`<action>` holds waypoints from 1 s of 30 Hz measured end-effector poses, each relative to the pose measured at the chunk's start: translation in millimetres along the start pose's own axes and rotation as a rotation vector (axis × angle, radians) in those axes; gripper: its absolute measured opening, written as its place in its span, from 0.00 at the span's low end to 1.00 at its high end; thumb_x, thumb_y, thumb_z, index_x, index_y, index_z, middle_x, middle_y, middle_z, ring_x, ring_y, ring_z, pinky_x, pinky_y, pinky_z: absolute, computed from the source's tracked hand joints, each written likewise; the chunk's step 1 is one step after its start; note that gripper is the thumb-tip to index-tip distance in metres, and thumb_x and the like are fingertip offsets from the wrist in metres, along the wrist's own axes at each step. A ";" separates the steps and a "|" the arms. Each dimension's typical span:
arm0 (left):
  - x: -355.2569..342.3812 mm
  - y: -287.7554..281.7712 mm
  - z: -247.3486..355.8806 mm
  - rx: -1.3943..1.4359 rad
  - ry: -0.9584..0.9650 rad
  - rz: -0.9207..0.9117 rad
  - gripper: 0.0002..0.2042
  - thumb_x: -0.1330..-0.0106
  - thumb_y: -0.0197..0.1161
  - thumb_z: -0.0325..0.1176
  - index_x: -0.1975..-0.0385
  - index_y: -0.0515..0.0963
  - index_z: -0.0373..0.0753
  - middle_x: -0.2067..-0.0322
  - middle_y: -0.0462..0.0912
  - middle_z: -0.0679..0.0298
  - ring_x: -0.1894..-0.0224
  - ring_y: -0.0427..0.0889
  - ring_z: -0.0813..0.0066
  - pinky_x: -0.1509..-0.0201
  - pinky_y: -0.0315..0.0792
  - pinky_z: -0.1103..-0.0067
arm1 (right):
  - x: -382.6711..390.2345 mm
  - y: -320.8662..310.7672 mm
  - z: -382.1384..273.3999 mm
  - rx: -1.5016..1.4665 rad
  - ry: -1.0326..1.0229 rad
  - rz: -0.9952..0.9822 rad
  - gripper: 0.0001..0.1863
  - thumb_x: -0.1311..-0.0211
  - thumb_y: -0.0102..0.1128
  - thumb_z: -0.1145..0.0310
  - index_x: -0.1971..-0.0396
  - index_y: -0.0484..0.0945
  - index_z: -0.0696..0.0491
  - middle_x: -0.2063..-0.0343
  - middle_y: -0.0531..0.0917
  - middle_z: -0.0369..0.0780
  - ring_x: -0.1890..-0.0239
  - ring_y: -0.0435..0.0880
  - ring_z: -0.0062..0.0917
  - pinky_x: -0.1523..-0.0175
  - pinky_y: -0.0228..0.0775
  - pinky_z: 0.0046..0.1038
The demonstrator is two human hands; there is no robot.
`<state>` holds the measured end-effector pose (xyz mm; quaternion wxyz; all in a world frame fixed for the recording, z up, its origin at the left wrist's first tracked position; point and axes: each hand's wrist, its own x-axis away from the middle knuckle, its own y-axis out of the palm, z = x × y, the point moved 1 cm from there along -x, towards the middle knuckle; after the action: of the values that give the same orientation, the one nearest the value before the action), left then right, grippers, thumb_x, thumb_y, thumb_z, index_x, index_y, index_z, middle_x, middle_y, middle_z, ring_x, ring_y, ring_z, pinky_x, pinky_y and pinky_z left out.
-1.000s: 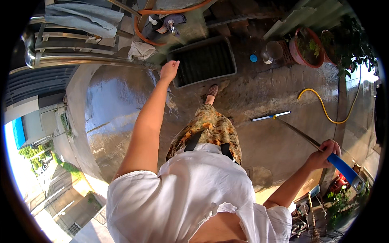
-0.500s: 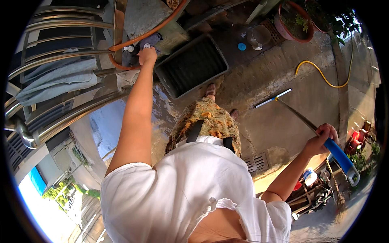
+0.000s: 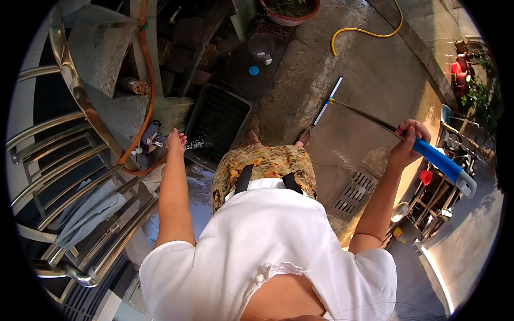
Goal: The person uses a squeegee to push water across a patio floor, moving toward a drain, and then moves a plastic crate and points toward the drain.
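Note:
My right hand (image 3: pixel 409 143) is wrapped round the pole of a floor squeegee, just below its blue grip (image 3: pixel 436 159). The long squeegee blade (image 3: pixel 321 109) rests on the concrete ahead of my feet. On the other side, my left hand (image 3: pixel 176 141) is off the tap (image 3: pixel 152 141), its fingers apart and loosely curled, with nothing seen in them. Right beside that hand, a white splash of water (image 3: pixel 198 143) shows at the near end of a black rectangular tub (image 3: pixel 243 107) standing on the wet ground.
Steel railings (image 3: pixel 64 128) with a grey-blue cloth (image 3: pixel 91 214) stand at left. An orange hose (image 3: pixel 151 80) hangs by the tap. A yellow hose (image 3: pixel 364 34), a potted plant (image 3: pixel 292 18) and a blue lid (image 3: pixel 254 70) lie ahead. A floor drain (image 3: pixel 356 192) is at right.
My left hand has let go of the tap and drawn back, and water now splashes at the tub. My view has turned rightward; my right hand keeps its hold on the squeegee.

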<state>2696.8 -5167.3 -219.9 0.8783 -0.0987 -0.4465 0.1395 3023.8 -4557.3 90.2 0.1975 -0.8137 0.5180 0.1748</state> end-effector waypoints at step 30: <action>299.0 665.4 47.1 -1.534 1.015 -0.944 0.22 0.35 0.63 0.46 0.49 0.75 0.36 0.70 0.83 0.61 0.68 0.82 0.65 0.64 0.75 0.72 | -217.2 -301.3 32.3 -0.150 -0.337 0.909 0.12 0.40 0.65 0.64 0.64 0.78 0.57 0.82 0.73 0.35 0.82 0.68 0.15 0.80 0.54 0.16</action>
<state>2722.3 -4438.8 -164.5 0.6295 -0.4942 0.0146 -0.5995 3208.7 -4256.8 210.9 0.1232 -0.4774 0.7677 0.4094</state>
